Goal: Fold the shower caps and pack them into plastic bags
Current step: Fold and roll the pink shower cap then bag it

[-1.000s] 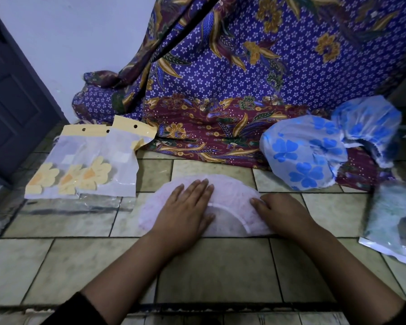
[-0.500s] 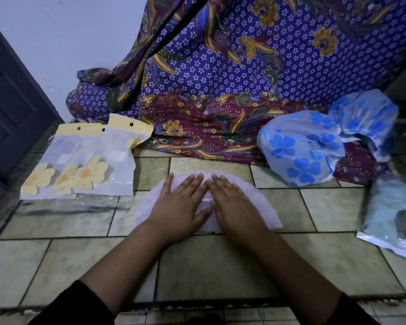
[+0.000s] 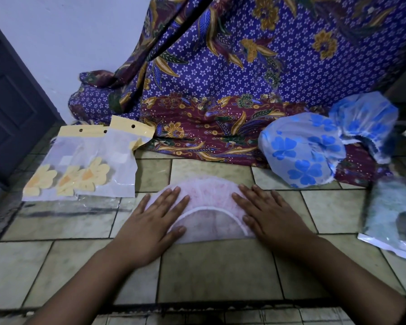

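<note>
Seen from the head camera, the pink shower cap (image 3: pixel 209 195) lies flattened into a half-round near the middle of the tiled floor (image 3: pixel 216 266). Its straight fold faces me and its white elastic band (image 3: pixel 206 208) arches across the top layer. My left hand (image 3: pixel 150 221) lies flat on the cap's left end, fingers straight and slightly spread. My right hand (image 3: pixel 270 216) presses the right end the same way. Neither pinches anything.

The film looks thin and slippery. I judge that if I lift 1 palm for the next fold, the elastic may pull that side back into gathers and open the half-round. Trapped air could puff the layers and leave a bundle too fat for a bag. Sliding my palms could drag the cap across the grout lines and skew the fold.

Toward the floor's far left edge lie 2 bags (image 3: pixel 80 165) showing yellow flowers. At the far right, 2 blue-flowered caps (image 3: pixel 307 156) rest partly on the batik cloth (image 3: pixel 244 66). Another bag (image 3: pixel 391 216) lies at the right edge, where a careless reach could knock it.
</note>
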